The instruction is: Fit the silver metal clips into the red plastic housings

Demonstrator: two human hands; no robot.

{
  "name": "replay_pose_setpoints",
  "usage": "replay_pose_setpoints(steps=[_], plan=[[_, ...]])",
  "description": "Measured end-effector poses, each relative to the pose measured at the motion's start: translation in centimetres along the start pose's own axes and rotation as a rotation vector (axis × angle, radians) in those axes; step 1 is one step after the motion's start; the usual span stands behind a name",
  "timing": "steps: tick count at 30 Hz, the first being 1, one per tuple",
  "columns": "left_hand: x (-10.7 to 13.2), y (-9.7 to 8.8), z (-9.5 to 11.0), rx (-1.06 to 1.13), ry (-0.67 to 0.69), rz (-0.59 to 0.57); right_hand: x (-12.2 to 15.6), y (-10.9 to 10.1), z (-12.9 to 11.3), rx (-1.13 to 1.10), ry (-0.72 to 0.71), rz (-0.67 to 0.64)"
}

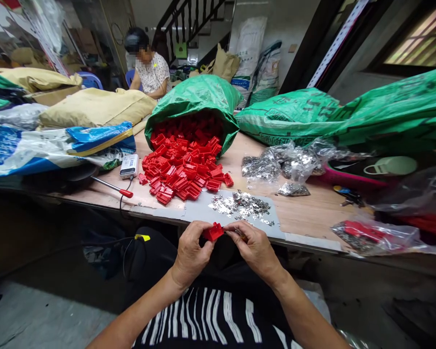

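My left hand (192, 253) is closed on a small red plastic part (213, 231), held just below the table's front edge. My right hand (253, 247) pinches something small against that part's right side; what it holds is too small to name. Just beyond my hands lies a scatter of small shiny metal pieces (240, 205) on a grey sheet (203, 212). Behind it a heap of red plastic parts (183, 169) spills from an open green sack (196, 97).
The wooden table (312, 208) carries clear bags of metal pieces (287, 162), a red-handled tool (112, 186), a small white device (129, 166), green sacks (349, 116) and tan bags (94, 106). Another person (148, 68) sits at the far side.
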State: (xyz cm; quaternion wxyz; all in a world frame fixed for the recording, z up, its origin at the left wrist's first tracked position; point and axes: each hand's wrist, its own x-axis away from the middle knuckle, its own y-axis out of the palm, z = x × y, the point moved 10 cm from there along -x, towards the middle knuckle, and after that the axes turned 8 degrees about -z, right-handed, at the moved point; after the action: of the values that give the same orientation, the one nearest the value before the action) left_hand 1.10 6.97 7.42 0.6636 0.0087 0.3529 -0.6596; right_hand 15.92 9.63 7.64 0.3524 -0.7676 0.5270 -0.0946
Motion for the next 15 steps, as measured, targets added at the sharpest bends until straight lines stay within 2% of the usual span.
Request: replay_pose_setpoints(steps=[15], plan=[[0.3, 0.7, 0.4, 0.035, -0.019, -0.049, 0.1, 1.2, -0.9, 0.099, -0.09, -0.096]])
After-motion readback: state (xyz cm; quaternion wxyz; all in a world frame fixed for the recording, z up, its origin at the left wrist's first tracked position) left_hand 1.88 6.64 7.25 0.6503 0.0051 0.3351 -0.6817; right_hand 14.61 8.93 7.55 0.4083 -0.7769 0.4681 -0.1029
